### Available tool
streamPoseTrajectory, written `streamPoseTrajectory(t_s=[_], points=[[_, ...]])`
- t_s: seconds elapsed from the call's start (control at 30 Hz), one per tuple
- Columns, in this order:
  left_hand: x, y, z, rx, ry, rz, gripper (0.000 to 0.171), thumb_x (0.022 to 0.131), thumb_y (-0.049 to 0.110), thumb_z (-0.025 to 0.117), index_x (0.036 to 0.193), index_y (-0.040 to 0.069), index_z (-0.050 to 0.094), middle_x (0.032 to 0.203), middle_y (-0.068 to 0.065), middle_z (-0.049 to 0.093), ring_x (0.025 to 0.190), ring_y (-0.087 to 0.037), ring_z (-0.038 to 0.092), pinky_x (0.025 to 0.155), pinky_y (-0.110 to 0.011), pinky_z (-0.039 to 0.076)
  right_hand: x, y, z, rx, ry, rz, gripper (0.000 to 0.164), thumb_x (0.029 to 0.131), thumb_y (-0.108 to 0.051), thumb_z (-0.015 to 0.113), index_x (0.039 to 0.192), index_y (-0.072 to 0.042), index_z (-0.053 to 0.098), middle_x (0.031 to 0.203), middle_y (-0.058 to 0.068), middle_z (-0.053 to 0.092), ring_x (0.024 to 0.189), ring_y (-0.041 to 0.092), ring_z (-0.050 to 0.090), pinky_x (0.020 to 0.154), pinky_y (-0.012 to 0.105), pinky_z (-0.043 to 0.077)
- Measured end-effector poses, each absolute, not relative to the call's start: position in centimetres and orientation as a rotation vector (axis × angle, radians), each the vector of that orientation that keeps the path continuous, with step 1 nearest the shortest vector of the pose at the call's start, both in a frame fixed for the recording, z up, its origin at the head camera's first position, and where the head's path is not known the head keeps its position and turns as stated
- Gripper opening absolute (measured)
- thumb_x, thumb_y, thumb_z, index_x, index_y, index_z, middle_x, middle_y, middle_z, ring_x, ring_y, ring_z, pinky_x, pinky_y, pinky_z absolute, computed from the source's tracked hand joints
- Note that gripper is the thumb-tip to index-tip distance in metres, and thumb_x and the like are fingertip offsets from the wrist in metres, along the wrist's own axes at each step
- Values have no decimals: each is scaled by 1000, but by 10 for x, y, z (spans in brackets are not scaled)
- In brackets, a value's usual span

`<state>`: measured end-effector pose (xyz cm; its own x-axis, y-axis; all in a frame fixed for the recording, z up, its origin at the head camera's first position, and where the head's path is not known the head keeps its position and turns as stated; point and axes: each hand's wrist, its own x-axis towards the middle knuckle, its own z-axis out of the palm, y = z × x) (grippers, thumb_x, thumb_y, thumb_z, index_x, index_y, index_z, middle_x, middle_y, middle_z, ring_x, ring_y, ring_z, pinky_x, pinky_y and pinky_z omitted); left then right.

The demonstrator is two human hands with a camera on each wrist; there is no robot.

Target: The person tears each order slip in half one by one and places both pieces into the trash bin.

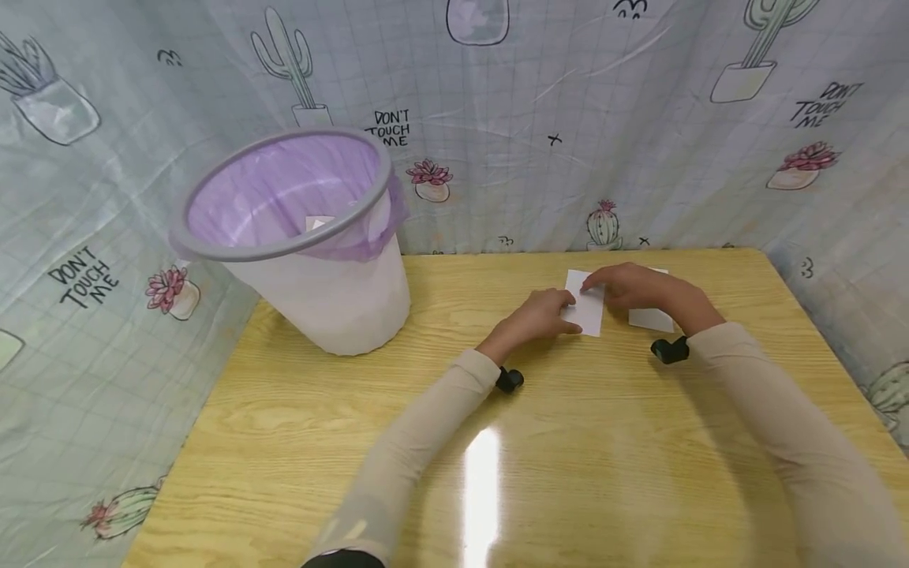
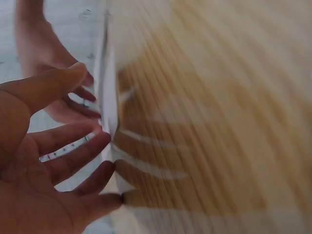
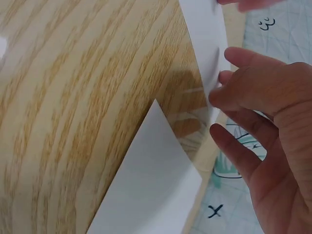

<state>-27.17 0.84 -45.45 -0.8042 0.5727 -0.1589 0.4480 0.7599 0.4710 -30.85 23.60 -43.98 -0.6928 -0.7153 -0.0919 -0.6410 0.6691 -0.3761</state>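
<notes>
A small white sheet of paper lies between my hands near the table's back edge. My left hand is at its left side, fingers spread, fingertips touching the edge; the left wrist view shows the thumb held apart. From the right, my right hand reaches over and pinches the sheet near its upper edge with curled fingers; the hand's back hides part of this in the head view. A second white sheet rests on the table beneath my right hand, partly covered by it in the head view.
At the left back of the wooden table stands a white bin with a grey rim and purple liner. A white piece of paper shows inside it. A cactus-printed curtain hangs behind the table's back edge.
</notes>
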Motion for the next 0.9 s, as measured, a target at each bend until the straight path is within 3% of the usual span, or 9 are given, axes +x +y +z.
streamPoseTrajectory(t_s=[0.3,0.43,0.57,0.7,0.83,0.9], points=[[-289,-12,-453,676,2759,295,59,95,47,70,145,19,56,152,-5,44,132,-33,45,104,-50,43,-275,221,-436,-1052,2662,-417,30,93,2,69,123,0,69,121,19,66,99,33,67,82,46,57],[-294,-21,-451,777,2703,256,62,97,45,69,149,16,52,154,-8,42,138,-33,43,111,-48,39,-264,213,-435,-1101,2689,-291,34,93,-4,72,126,1,66,119,21,64,93,31,68,80,45,58],[-286,-25,-452,849,2648,323,68,96,45,70,152,14,46,154,-10,42,139,-30,41,114,-41,35,-262,214,-435,-1126,2720,-257,43,91,-8,76,131,1,63,128,24,60,110,40,64,91,53,54],[-270,-23,-456,897,2651,441,73,93,46,73,153,16,45,158,-9,37,143,-30,35,114,-39,37,-268,219,-437,-1146,2680,-295,55,91,-14,78,139,2,57,145,26,51,131,48,50,103,60,45],[-265,-19,-459,922,2686,478,78,91,48,75,154,15,43,161,-10,32,147,-29,29,113,-38,38,-275,221,-439,-1150,2607,-345,67,92,-22,78,146,4,49,152,27,45,134,49,46,105,61,42],[-265,-19,-461,933,2692,445,81,89,51,75,155,15,43,159,-10,34,142,-29,33,109,-37,40,-277,220,-441,-1148,2584,-358,69,93,-26,77,147,4,48,152,27,44,135,49,46,106,61,41]])
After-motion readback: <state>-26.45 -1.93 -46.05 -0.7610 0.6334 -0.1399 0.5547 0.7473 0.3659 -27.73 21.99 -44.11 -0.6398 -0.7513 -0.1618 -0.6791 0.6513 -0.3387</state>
